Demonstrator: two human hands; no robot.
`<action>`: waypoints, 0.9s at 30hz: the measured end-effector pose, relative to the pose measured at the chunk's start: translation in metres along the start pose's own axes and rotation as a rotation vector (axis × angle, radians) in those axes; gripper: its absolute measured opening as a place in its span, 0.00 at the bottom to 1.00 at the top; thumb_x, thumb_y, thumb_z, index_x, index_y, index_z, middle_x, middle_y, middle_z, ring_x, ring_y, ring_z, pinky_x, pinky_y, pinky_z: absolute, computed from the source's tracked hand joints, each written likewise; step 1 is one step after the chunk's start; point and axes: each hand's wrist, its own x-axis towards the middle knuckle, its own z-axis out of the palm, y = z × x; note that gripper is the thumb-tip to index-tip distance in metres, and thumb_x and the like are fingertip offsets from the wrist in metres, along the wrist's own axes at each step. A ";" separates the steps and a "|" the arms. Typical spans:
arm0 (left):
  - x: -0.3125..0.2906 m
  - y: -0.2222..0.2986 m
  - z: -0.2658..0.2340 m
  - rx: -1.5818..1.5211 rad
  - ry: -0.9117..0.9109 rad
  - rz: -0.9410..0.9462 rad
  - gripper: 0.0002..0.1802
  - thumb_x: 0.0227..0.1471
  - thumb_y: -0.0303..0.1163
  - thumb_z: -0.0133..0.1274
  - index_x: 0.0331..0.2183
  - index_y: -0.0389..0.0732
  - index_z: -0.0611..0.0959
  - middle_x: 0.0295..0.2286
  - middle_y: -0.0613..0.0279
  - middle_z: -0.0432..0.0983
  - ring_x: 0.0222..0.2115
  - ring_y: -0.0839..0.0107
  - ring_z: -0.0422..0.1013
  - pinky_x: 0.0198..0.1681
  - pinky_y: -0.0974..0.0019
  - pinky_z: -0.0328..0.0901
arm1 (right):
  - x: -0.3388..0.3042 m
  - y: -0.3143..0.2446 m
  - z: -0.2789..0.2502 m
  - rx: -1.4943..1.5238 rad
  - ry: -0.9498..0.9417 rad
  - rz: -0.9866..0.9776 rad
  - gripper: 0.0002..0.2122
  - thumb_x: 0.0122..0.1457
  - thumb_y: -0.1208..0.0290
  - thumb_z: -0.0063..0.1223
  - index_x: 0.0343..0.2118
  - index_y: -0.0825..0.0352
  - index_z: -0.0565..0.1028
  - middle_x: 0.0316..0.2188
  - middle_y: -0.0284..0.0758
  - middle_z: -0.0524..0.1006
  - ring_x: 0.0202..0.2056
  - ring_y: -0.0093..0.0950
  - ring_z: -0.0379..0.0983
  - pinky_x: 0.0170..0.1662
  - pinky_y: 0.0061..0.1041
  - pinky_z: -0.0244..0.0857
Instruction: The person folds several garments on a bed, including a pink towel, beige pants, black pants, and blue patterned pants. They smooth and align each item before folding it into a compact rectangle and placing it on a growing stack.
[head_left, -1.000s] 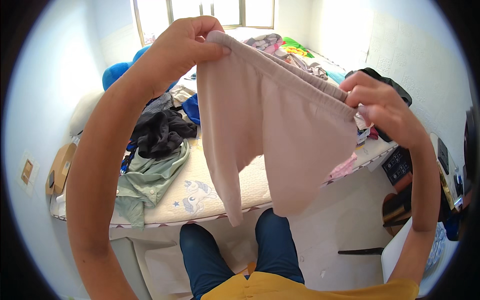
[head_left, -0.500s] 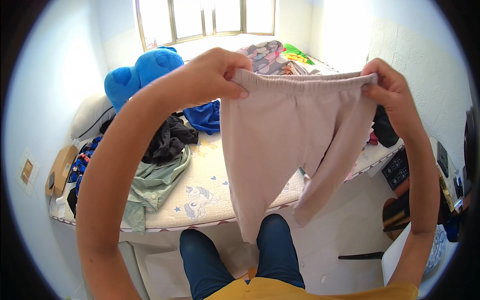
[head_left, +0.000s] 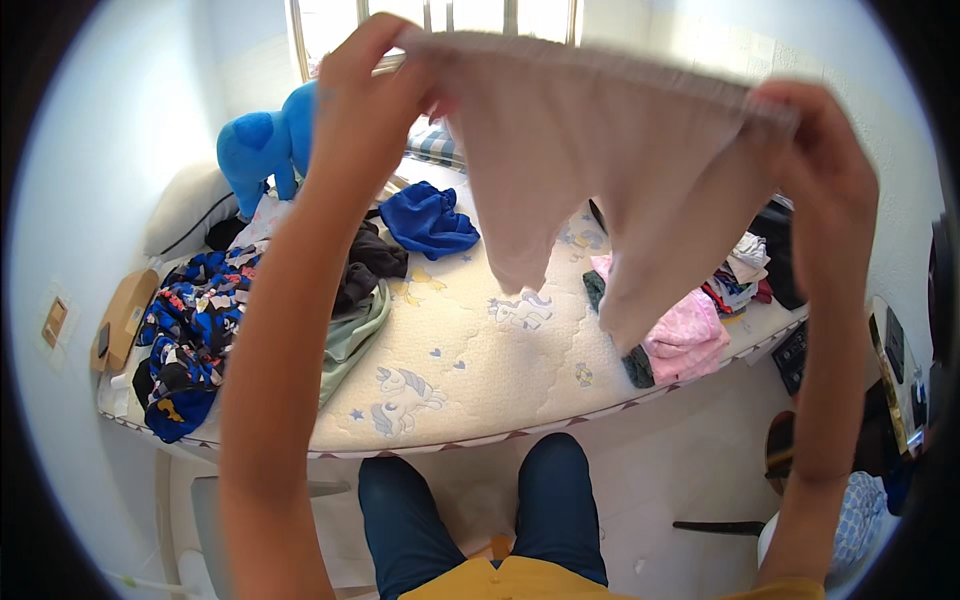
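A pair of pale pinkish-beige pants (head_left: 610, 140) with an elastic waistband hangs stretched out between my hands, its two legs dangling above the bed. My left hand (head_left: 375, 85) grips one end of the waistband, and my right hand (head_left: 825, 135) pinches the other end. Both hands are raised high, and the fabric is slightly blurred. Below the pants lies the cream mattress (head_left: 470, 370) with a unicorn pattern. Behind my left forearm are a light green garment (head_left: 355, 340) and a dark garment (head_left: 375, 265), partly hidden.
A royal blue garment (head_left: 428, 220) lies mid-bed. Folded pink clothes (head_left: 690, 335) sit at the right edge. At left are a black-blue patterned garment (head_left: 200, 320), a cardboard piece (head_left: 130, 315), a pillow (head_left: 185, 215) and a blue plush toy (head_left: 255, 150). A window (head_left: 540, 18) stands behind.
Both hands have lifted the pants upward and away, with the right hand also shifting right. The legs have swung up off the near bed edge, uncovering the pink clothes.
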 end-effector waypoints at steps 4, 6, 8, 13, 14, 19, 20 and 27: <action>-0.145 -0.042 -0.042 -0.125 0.192 -0.399 0.11 0.60 0.38 0.53 0.36 0.40 0.78 0.29 0.67 0.75 0.28 0.82 0.72 0.28 0.77 0.67 | -0.091 -0.026 0.077 0.161 -0.279 -0.071 0.11 0.53 0.84 0.51 0.39 0.67 0.76 0.34 0.35 0.76 0.36 0.31 0.75 0.38 0.27 0.70; -0.226 -0.080 -0.044 -0.320 0.290 -0.688 0.05 0.59 0.27 0.48 0.37 0.42 0.78 0.32 0.70 0.74 0.32 0.82 0.70 0.29 0.77 0.65 | -0.148 -0.024 0.135 0.271 -0.409 -0.008 0.12 0.50 0.86 0.52 0.38 0.66 0.75 0.34 0.39 0.75 0.35 0.37 0.76 0.35 0.32 0.71; -0.310 -0.113 -0.055 -0.511 0.395 -1.040 0.08 0.59 0.24 0.44 0.40 0.42 0.77 0.33 0.68 0.74 0.33 0.80 0.71 0.31 0.74 0.67 | -0.214 -0.014 0.208 0.406 -0.523 0.146 0.14 0.51 0.84 0.54 0.41 0.64 0.77 0.35 0.39 0.75 0.32 0.37 0.76 0.33 0.30 0.71; -0.406 -0.147 -0.061 -0.298 0.551 -1.377 0.11 0.60 0.25 0.43 0.43 0.39 0.76 0.36 0.59 0.75 0.36 0.67 0.75 0.35 0.63 0.71 | -0.329 -0.010 0.306 0.496 -0.948 0.288 0.11 0.56 0.77 0.53 0.43 0.63 0.75 0.37 0.38 0.75 0.36 0.40 0.76 0.39 0.33 0.71; -0.406 -0.149 -0.058 -0.193 0.496 -1.331 0.11 0.59 0.25 0.44 0.43 0.39 0.76 0.37 0.57 0.75 0.36 0.64 0.75 0.37 0.61 0.71 | -0.334 -0.003 0.311 0.592 -0.958 0.268 0.12 0.57 0.76 0.53 0.44 0.63 0.75 0.38 0.38 0.75 0.36 0.39 0.76 0.40 0.33 0.71; -0.413 -0.162 -0.042 0.662 0.089 -0.686 0.16 0.50 0.23 0.51 0.44 0.38 0.76 0.36 0.52 0.74 0.36 0.52 0.73 0.37 0.57 0.69 | -0.269 0.101 0.322 0.494 -0.648 0.635 0.10 0.60 0.70 0.52 0.44 0.63 0.76 0.37 0.40 0.78 0.36 0.37 0.77 0.42 0.33 0.71; -0.416 -0.162 -0.038 0.682 0.103 -0.683 0.16 0.49 0.23 0.51 0.43 0.38 0.76 0.36 0.52 0.74 0.35 0.51 0.73 0.37 0.56 0.69 | -0.248 0.145 0.326 0.297 -0.521 0.686 0.10 0.61 0.68 0.51 0.43 0.63 0.76 0.36 0.41 0.78 0.36 0.38 0.77 0.42 0.34 0.71; -0.421 -0.163 -0.030 0.720 0.161 -0.641 0.16 0.48 0.21 0.51 0.42 0.39 0.77 0.33 0.52 0.72 0.31 0.51 0.72 0.32 0.55 0.67 | -0.214 0.366 0.361 -0.521 -0.598 0.859 0.11 0.51 0.63 0.57 0.35 0.61 0.81 0.36 0.42 0.81 0.38 0.40 0.77 0.41 0.39 0.71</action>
